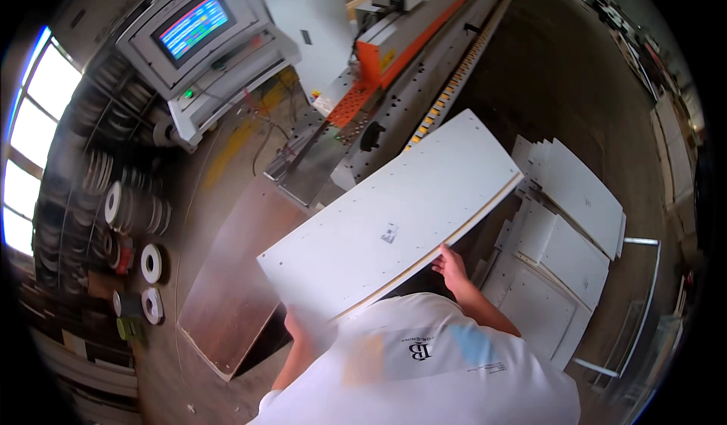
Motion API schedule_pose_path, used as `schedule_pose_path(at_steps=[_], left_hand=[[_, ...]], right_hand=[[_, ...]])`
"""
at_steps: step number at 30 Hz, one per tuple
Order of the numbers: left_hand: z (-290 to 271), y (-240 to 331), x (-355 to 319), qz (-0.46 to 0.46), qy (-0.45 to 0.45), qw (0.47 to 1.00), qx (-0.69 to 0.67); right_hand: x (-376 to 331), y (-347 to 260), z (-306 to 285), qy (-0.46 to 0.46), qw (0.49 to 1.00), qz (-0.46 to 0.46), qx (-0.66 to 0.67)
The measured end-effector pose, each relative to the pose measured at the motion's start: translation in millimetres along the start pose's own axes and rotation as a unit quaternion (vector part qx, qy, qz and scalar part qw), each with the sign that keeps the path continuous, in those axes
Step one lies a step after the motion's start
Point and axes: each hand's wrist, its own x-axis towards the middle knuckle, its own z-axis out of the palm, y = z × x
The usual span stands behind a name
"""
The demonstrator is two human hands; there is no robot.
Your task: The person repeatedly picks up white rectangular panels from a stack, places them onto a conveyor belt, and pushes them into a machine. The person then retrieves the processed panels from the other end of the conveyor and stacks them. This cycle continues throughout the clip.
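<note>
A long white board (pixel 356 235) with small drilled holes and a little label is held up slantwise in front of my body. Its near long edge shows bare brown core. My right hand (pixel 452 268) grips that near edge right of the middle, thumb on top and fingers beneath. Around the board's near left corner my left hand (pixel 299 326) is closed, partly blurred, its fingers hidden. Beneath the board's left end stands a brown wood-look table surface (pixel 235 266). Just beyond the board is the metal infeed plate (pixel 307 171) of a machine.
The long machine (pixel 424 39) with an orange guard runs away to the upper right, with a roller track (pixel 447 92) alongside. A control panel (pixel 198 27) stands upper left. Stacked white boards (pixel 560 251) lie at right by a metal frame (pixel 644 304). Edging rolls (pixel 151 262) sit at left.
</note>
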Motion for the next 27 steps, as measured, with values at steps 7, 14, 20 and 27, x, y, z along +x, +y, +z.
schedule_pose_path(at_steps=[7, 14, 20, 27], left_hand=[[-169, -13, 22, -0.045, -0.036, 0.968, 0.244], [-194, -43, 41, 0.018, 0.058, 0.970, 0.234], [-159, -22, 51, -0.015, 0.117, 0.971, 0.209], [-157, -25, 57, 0.050, 0.102, 0.977, 0.183]], right_hand=[[25, -8, 107, -0.210, 0.928, 0.040, -0.304], [45, -35, 187, -0.213, 0.853, -0.022, -0.475], [64, -34, 211, -0.165, 0.883, -0.068, -0.433], [75, -53, 221, -0.175, 0.885, -0.032, -0.429]])
